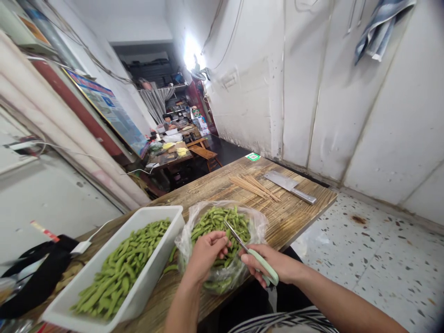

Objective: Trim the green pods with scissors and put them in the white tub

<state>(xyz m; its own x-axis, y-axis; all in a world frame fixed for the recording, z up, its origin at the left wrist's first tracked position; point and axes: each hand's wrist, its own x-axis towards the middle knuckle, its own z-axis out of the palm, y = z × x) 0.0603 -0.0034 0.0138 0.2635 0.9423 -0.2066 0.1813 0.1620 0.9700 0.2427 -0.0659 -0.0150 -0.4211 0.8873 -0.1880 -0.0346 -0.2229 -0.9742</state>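
My right hand (262,263) is wrapped round the pale green handles of a pair of scissors (263,264), whose metal blades point up and left over the pods. Beside the blade tips, my left hand (208,252) is closed in a pinch on a green edamame pod (228,234), mostly covered by the fingers. Both hands are above a clear plastic bag (187,233) that lies open on the table, full of edamame pods (211,221). To the left stands a long white plastic tub (149,273) holding a heap of edamame pods (121,273).
On the wooden table (204,185) lie thin wooden skewers (255,187) and a cleaver (289,186). A few loose pods (170,267) sit between tub and bag. A black bag (41,277) and white charger (81,247) are at far left. Another person (169,122) sits far back.
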